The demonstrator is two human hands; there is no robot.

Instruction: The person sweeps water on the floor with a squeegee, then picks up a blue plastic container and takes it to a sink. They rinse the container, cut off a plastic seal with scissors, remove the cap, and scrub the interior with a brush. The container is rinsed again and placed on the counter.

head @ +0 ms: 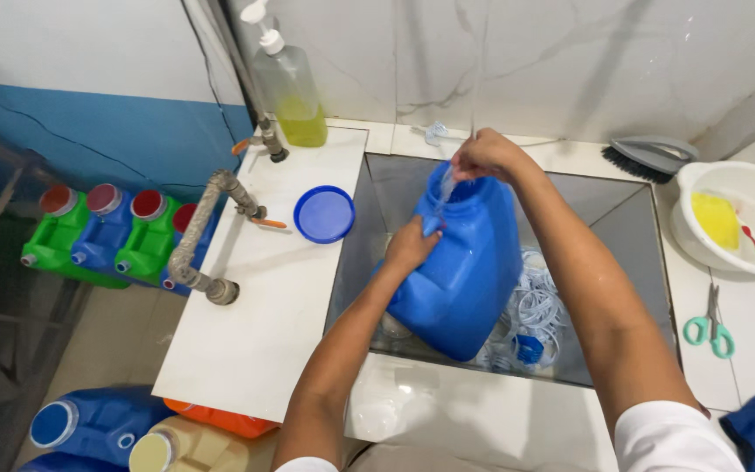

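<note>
While the blue jug (469, 271) leans tilted over the sink (631, 218) at the middle of the frame, both hands are on it. The left hand (412, 245) grips the jug's upper side by the handle, fingers wrapped tight around it. The right hand (487, 156) sits at the jug's open mouth, fingers pinched narrow on a thin strip of clear plastic (447, 188) that hangs down from them; whether they also touch the rim, I cannot tell. In the sink under the jug lies a heap of white plastic rings (539, 310) with a small blue piece among them.

A round blue lid (325, 214) lies flat on the white surface (255, 332) left of the sink, well apart from the jug. At the upper middle stands a clear pump bottle (290, 87) with yellow-green liquid in its lower part. A grey pipe with a tap (207, 236) runs along the left edge of the surface.

At the left, a row of green and blue jugs (107, 236) with red and orange caps stands on the floor; at the lower left lie more jugs (98, 424), blue, orange and cream.

At the right, a grey brush (648, 157) rests on the sink's edge, a white basin (727, 218) holds a yellow sponge, and green-handled scissors (711, 325) lie on the tiles.
</note>
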